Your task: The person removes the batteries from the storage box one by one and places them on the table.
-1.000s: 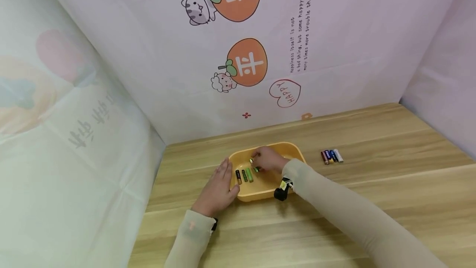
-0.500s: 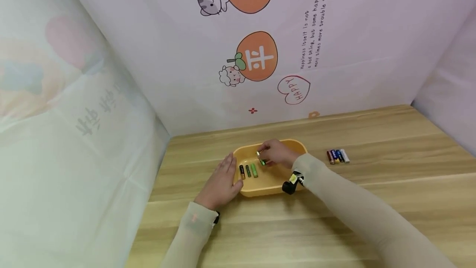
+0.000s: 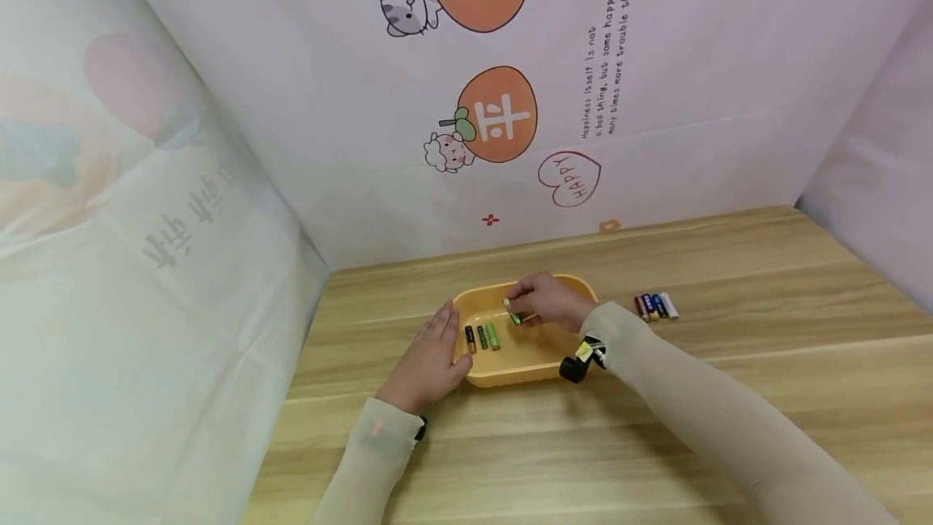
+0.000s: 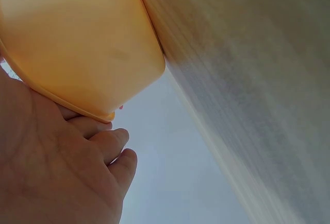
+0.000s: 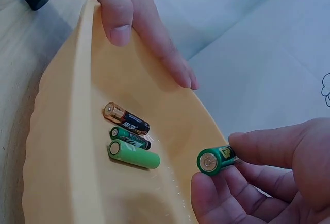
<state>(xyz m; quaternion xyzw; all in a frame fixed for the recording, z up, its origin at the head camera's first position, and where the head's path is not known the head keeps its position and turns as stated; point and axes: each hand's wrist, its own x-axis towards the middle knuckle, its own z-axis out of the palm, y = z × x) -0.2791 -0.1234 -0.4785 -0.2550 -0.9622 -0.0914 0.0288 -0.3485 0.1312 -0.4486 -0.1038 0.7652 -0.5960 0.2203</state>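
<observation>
Green battery (image 5: 226, 157) raised over tray (image 3: 513, 377) — pinched between thumb and fingertips of right hand (image 3: 551, 301), no slack in grip, one flat end showing. Below in tray, three more lying side by side toward left end: black-copper battery (image 5: 128, 119), dark green battery (image 5: 131, 138), light green battery (image 5: 135, 155). Left hand (image 3: 424, 363) at tray's left end — fingers extended along rim, thumb over near corner. Tray on wooden table (image 3: 554, 460); right of it, four batteries (image 3: 659, 306) in row, patterned cloth (image 3: 656, 104) behind.
</observation>
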